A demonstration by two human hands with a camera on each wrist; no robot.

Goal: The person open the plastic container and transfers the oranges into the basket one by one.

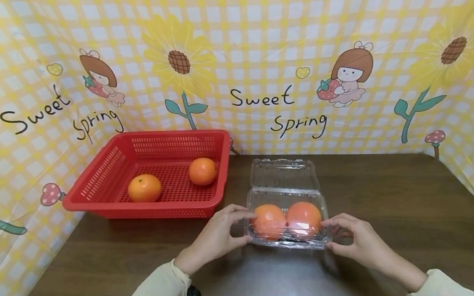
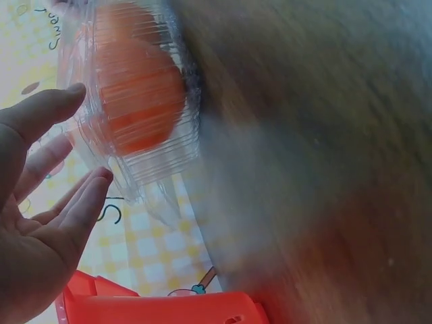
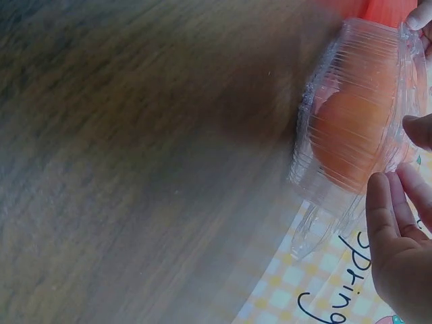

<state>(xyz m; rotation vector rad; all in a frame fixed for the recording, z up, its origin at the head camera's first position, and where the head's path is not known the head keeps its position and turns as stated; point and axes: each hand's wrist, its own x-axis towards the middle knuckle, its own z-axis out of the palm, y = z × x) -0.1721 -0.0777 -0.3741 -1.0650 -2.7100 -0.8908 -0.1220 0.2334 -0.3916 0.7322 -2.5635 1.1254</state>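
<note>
A clear plastic clamshell container [image 1: 290, 244] is on the dark tabletop, its lid [image 1: 283, 174] folded back at the far side. Two oranges, a left one [image 1: 269, 222] and a right one [image 1: 303, 220], sit side by side in its base. My left hand [image 1: 217, 234] holds the base's left side, thumb near the front corner and index finger farther back. On the opposite side my right hand [image 1: 361, 241] holds the base the same way, with thumb and fingers at the rim. Both wrist views show the ribbed wall with orange [image 2: 138, 98] behind it.
A red perforated basket [image 1: 157, 212] stands to the left with two more oranges inside, one at left [image 1: 144, 188] and one at right [image 1: 203, 172]. A yellow checked cloth [image 1: 254, 69] with printed flowers hangs behind the brown table [image 1: 398, 198].
</note>
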